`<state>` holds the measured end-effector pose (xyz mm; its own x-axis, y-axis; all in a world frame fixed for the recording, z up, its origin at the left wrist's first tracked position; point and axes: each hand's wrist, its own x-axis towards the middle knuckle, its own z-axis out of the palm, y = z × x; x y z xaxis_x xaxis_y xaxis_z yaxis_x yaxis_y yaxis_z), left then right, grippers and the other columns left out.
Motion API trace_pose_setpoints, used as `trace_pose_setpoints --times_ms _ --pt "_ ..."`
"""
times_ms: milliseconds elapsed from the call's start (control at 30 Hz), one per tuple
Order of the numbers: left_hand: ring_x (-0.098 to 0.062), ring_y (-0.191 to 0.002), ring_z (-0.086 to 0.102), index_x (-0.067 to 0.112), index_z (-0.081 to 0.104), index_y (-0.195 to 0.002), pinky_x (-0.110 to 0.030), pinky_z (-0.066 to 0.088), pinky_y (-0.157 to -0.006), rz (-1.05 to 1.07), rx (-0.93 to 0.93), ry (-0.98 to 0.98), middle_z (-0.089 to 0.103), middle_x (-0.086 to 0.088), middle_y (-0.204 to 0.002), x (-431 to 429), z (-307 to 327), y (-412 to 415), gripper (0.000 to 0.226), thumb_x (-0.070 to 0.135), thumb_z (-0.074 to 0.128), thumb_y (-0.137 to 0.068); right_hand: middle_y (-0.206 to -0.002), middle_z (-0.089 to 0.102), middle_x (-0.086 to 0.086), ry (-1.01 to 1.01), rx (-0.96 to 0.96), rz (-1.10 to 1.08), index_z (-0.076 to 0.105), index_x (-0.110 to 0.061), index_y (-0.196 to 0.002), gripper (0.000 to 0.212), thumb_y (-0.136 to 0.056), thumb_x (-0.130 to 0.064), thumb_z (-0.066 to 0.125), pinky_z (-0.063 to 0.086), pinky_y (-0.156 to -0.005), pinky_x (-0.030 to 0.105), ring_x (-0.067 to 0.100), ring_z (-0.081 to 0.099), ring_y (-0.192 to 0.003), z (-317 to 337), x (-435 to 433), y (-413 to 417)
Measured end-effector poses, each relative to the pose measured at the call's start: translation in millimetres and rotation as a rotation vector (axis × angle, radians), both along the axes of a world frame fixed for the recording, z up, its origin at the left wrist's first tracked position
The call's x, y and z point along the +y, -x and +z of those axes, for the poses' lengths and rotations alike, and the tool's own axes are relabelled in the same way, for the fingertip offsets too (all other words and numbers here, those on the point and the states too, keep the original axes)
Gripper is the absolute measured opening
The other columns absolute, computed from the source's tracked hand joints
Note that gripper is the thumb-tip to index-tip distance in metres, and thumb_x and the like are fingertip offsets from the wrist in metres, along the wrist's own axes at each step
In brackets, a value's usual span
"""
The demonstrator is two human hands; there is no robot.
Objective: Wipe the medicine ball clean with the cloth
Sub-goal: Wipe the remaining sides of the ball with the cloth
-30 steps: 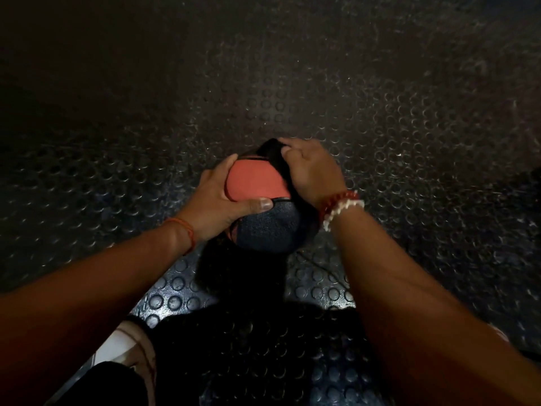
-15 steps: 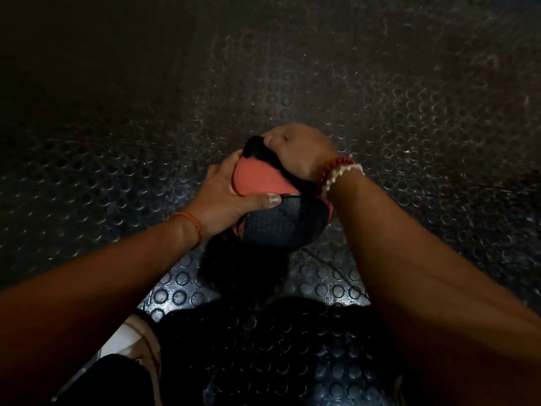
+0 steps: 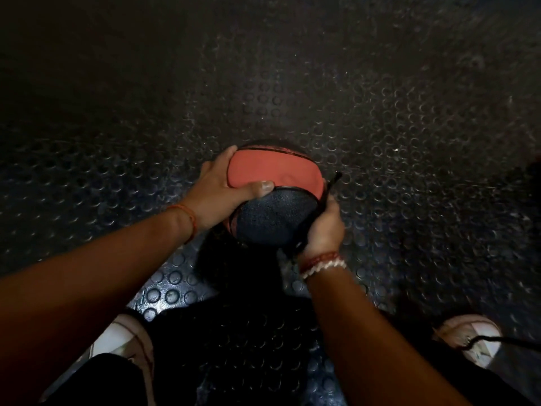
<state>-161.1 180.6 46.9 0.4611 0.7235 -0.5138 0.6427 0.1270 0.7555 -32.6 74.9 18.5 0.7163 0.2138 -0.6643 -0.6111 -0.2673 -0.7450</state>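
The medicine ball (image 3: 272, 174) sits just below the middle of the view, held between both hands over the dark studded rubber floor (image 3: 409, 127). Its orange panel faces 12 o'clock and its black textured panel faces 6 o'clock.

The left hand (image 3: 215, 197) grips the ball from its 9 o'clock side. The fingers wrap round the far edge and the thumb lies pressed across the seam between the two panels.

The right hand (image 3: 325, 227) cups the ball at its 4 o'clock side and clasps the dark cloth (image 3: 317, 210) against the black panel. A thin edge of the cloth sticks out toward 1 o'clock, and another bit shows by the wrist. The fingertips are hidden behind the cloth and ball.

An orange thread (image 3: 188, 218) circles the left wrist, and red and white bead bracelets (image 3: 322, 262) circle the right. A pale left shoe (image 3: 123, 338) shows at 7 o'clock of the view, and a right shoe (image 3: 474, 338) at 5 o'clock.
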Motion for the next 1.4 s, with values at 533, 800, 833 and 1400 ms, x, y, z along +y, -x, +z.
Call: trace_pose_setpoints --times_ms 533,800,833,1400 --pt "-0.024 -0.127 0.047 0.046 0.033 -0.143 -0.053 0.044 -0.103 0.097 -0.019 0.094 0.033 0.003 -0.148 16 -13 -3 0.109 0.085 0.065 -0.046 -0.158 0.013 0.009 0.225 -1.337 0.834 0.027 -0.030 -0.146 0.056 -0.093 -0.032 0.042 0.012 -0.112 0.067 0.039 -0.005 -0.147 -34 -45 68" --pt "-0.021 -0.143 0.026 0.043 0.026 -0.150 -0.023 0.018 -0.113 -0.111 -0.014 -0.138 0.018 -0.005 -0.152 19 -3 -29 0.107 0.073 0.066 -0.056 -0.160 0.015 0.003 0.023 -0.977 0.551 0.032 -0.026 -0.148 0.056 -0.093 -0.033 0.036 0.006 -0.121 0.038 0.026 0.003 -0.150 -18 -31 40" --pt "-0.023 -0.144 0.025 0.044 0.029 -0.149 -0.025 0.017 -0.116 -0.148 -0.015 -0.170 0.019 -0.004 -0.152 18 -2 -33 0.108 0.076 0.062 -0.052 -0.160 0.018 0.004 -0.001 -0.897 0.509 0.034 -0.027 -0.146 0.056 -0.091 -0.034 0.034 0.008 -0.121 0.035 0.022 0.007 -0.149 -14 -29 31" --pt "-0.014 -0.129 0.042 0.035 0.047 -0.138 -0.031 0.033 -0.115 -0.118 -0.139 -0.420 0.033 0.009 -0.128 -16 -17 -35 0.091 0.072 0.062 -0.056 -0.153 0.035 0.004 0.088 -0.585 0.252 0.044 -0.024 -0.143 0.056 -0.089 -0.036 0.035 0.016 -0.114 0.020 0.015 0.029 -0.141 5 -18 6"
